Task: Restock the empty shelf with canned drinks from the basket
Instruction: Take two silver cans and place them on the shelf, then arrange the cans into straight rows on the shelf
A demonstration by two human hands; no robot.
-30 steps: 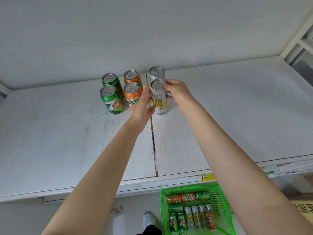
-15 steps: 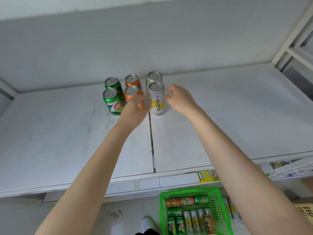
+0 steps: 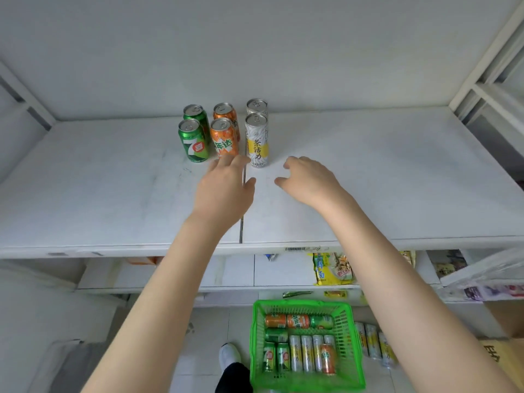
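Note:
On the white shelf (image 3: 368, 171) stand three short rows of cans near the back: two green cans (image 3: 193, 141), two orange cans (image 3: 224, 137) and two tall white-and-yellow cans (image 3: 256, 140). My left hand (image 3: 225, 188) hovers just in front of the orange and white cans, fingers apart, holding nothing. To the right of it, my right hand (image 3: 307, 180) is also empty with fingers loosely curled, apart from the cans. Below on the floor sits the green basket (image 3: 350, 336) with several cans lying in it.
A lower shelf holds a yellow snack packet (image 3: 331, 269) and other packets at the right. A few white-and-yellow cans (image 3: 374, 344) lie on the floor beside the basket. My shoe (image 3: 229, 355) is left of the basket. A cardboard box (image 3: 499, 353) sits at lower right.
Both hands have let go of the front white-and-yellow can and pulled back toward me. The can now stands alone on the shelf. The view has tilted down, showing more of the basket.

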